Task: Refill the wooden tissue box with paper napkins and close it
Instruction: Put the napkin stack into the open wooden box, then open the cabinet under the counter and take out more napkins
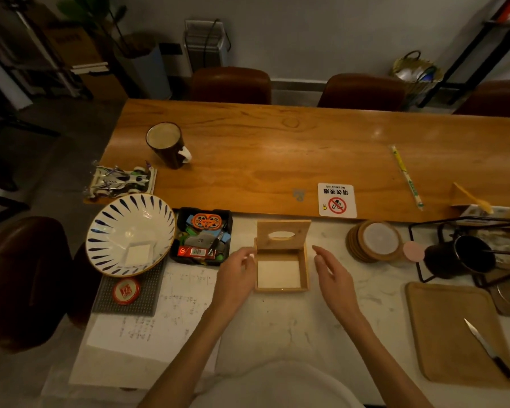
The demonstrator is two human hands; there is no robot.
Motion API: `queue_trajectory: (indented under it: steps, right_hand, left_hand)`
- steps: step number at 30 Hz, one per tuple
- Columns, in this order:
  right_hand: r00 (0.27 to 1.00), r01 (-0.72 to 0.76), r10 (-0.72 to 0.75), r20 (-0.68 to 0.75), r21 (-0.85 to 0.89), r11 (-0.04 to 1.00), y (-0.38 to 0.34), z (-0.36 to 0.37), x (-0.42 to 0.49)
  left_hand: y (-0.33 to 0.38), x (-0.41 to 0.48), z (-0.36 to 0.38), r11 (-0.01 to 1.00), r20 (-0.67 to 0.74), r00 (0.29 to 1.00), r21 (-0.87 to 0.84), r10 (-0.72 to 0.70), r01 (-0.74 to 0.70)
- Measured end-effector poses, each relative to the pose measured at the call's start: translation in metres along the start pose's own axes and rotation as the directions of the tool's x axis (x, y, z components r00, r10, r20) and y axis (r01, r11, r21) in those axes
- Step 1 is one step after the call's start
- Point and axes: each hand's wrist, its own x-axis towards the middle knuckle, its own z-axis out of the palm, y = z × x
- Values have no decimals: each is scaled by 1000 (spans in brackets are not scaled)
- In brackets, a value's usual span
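The wooden tissue box (304, 267) sits on the marble counter with its hinged lid (283, 234) standing open and upright behind it. White paper napkins (278, 273) lie flat inside the box. My left hand (234, 278) rests by the box's left wall with fingers loosely spread, holding nothing. My right hand (333, 275) hovers a little to the right of the box, fingers apart and empty. A blue-striped bowl (106, 231) at the left holds one more white napkin (138, 254).
A black tray of small items (229, 219) stands left of the box. Stacked wooden coasters (354, 245) and a dark mug (442, 257) in a wire rack lie to the right. A knife (490, 351) rests on a wooden board (436, 334). Papers (159, 319) lie near left.
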Motion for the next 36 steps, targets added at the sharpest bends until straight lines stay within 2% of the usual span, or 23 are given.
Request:
queue_trajectory:
  steps: [1, 2, 3, 4, 12, 17, 21, 23, 25, 27, 28, 30, 32, 34, 36]
  right_hand:
    - [988, -142, 127, 91, 184, 972, 0, -1, -3]
    - [948, -301, 238, 213, 344, 889, 2, 1, -3]
    - [903, -413, 296, 312, 436, 799, -1, 1, -1]
    - [880, -456, 303, 367, 468, 757, -5, 2, 0]
    - [903, -415, 303, 306, 431, 801, -20, 2, -15]
    - [903, -422, 323, 285, 433, 797, -22, 3, -20]
    - [911, -402, 312, 269, 414, 817, -29, 4, -24]
    - [926, -356, 273, 259, 364, 861, -30, 5, -27]
    - [957, -248, 201, 209, 232, 941, -17, 10, -30]
    - [986, -98, 102, 135, -31, 995, 8, 15, -39]
    - [991, -54, 74, 109, -170, 984, 23, 18, -48]
    - [993, -88, 116, 37, -448, 890, 51, 20, -76]
    - [975, -185, 219, -25, -635, 750, 81, 20, -106]
    - [954, -234, 298, -36, -710, 664, 108, 18, -128]
    - [953, -213, 302, -14, -739, 639, 128, 16, -138]
  left_hand:
    - [-2, -1, 0, 990, 46, 998, -137, -39, 46]
    - [-2, 0, 1, 963, 140, 987, -246, -75, 108]
    - [-2, 2, 4, 936, 227, 969, -308, -101, 170]
    - [-4, 6, 9, 915, 282, 951, -338, -124, 219]
    - [1, 3, 24, 861, 328, 938, -438, -114, 258]
    - [-15, 9, 27, 896, 323, 944, -397, -68, 200]
    - [-14, 0, 29, 948, 328, 944, -286, -40, 139]
    - [-14, -3, 29, 961, 337, 941, -257, -8, 101]
    - [-21, -7, 30, 978, 344, 939, -203, 25, 48]
    - [-34, -16, 34, 997, 304, 951, -70, 64, -44]
    - [-44, -24, 37, 995, 262, 962, 56, 69, -87]
    - [-67, -48, 44, 923, 146, 987, 367, 62, -112]
    - [-93, -78, 51, 818, 99, 994, 568, 39, -89]
    - [-124, -107, 62, 724, 135, 990, 679, 39, -121]
    - [-152, -123, 72, 657, 153, 987, 740, 42, -143]
